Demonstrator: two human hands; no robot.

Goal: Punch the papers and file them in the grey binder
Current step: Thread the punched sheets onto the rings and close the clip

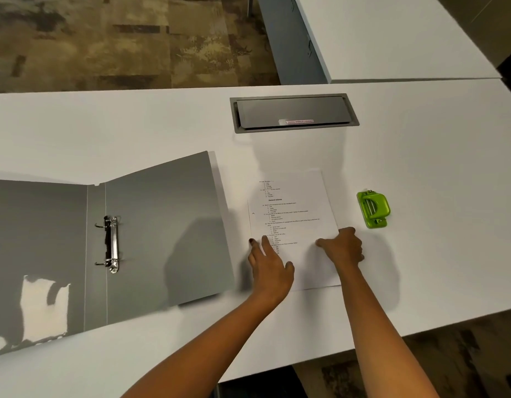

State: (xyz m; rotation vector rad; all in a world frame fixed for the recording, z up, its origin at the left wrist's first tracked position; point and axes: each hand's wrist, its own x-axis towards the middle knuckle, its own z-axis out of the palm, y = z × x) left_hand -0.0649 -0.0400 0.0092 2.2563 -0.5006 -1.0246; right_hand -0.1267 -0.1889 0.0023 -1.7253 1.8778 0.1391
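Observation:
The printed papers lie flat on the white table, with a punched hole showing at their left edge. My left hand rests on their lower left part, fingers spread. My right hand pinches their right edge with curled fingers. The grey binder lies wide open to the left of the papers, its metal rings open. A green hole punch sits on the table just right of the papers, untouched.
A grey cable hatch is set into the white table behind the papers. A second white table stands at the back right. The near table edge runs just below my forearms.

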